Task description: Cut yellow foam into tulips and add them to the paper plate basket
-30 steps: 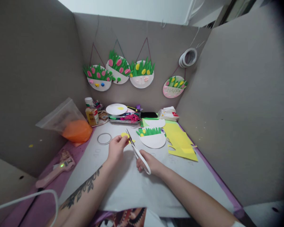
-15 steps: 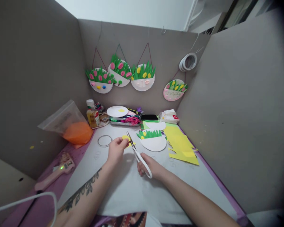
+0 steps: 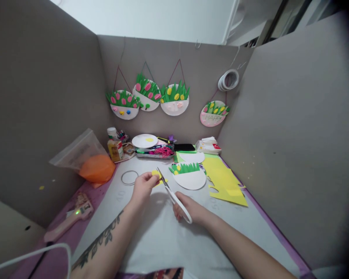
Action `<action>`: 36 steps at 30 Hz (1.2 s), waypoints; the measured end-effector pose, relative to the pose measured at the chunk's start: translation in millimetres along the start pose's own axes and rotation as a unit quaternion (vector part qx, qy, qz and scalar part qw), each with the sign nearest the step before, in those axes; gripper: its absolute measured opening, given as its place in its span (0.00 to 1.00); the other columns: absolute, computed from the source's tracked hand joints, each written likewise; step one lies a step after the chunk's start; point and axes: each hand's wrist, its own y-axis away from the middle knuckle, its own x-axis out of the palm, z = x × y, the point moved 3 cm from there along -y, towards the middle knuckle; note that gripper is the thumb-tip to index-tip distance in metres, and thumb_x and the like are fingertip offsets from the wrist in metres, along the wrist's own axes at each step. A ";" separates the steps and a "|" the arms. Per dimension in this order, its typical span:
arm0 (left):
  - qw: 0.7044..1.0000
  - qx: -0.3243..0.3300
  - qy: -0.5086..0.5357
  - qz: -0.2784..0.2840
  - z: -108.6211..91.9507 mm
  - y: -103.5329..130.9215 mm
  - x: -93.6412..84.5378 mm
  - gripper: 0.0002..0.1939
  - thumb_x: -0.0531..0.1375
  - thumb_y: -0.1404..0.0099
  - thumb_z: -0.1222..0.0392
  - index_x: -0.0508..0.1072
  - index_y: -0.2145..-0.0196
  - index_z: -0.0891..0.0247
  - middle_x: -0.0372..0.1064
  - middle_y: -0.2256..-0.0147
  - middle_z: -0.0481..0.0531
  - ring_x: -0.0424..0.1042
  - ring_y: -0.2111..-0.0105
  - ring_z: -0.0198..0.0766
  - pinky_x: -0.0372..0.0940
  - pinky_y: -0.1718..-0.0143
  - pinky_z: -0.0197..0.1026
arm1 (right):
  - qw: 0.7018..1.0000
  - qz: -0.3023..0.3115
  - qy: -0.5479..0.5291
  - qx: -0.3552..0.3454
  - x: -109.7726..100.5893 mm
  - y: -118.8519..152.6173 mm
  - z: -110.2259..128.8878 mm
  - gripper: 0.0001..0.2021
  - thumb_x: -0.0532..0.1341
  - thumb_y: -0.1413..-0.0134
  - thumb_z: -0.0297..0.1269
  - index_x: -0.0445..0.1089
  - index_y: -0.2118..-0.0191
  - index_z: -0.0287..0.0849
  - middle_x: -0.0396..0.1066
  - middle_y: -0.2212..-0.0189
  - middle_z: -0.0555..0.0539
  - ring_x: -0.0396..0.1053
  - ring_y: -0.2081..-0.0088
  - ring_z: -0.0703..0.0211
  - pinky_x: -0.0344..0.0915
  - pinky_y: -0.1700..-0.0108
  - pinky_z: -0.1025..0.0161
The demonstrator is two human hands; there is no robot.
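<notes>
White table, small yellow scrap, possibly rounded, scissors cutting

Four paper-plate flower baskets hung on the grey back wall, a white tape roll beside them. Below, a glue bottle, cluttered tray, black phone. Orange-filled plastic bag at left; pink glue gun nearer. Yellow sheet at right.

Small yellow paper piece, pinched in left hand; white-handled scissors, in right hand, blades at its edge.
</notes>
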 end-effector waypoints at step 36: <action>0.993 -0.004 -0.076 0.085 -8.0 -1.7 -4.9 0.09 0.64 0.55 0.56 0.71 0.81 0.64 0.72 0.78 0.51 0.68 0.76 0.35 0.62 0.70 0.36 | 0.995 0.035 0.093 0.028 -28.4 7.0 -2.3 0.08 0.57 0.58 0.31 0.56 0.70 0.42 0.63 0.81 0.56 0.60 0.78 0.67 0.56 0.74 0.69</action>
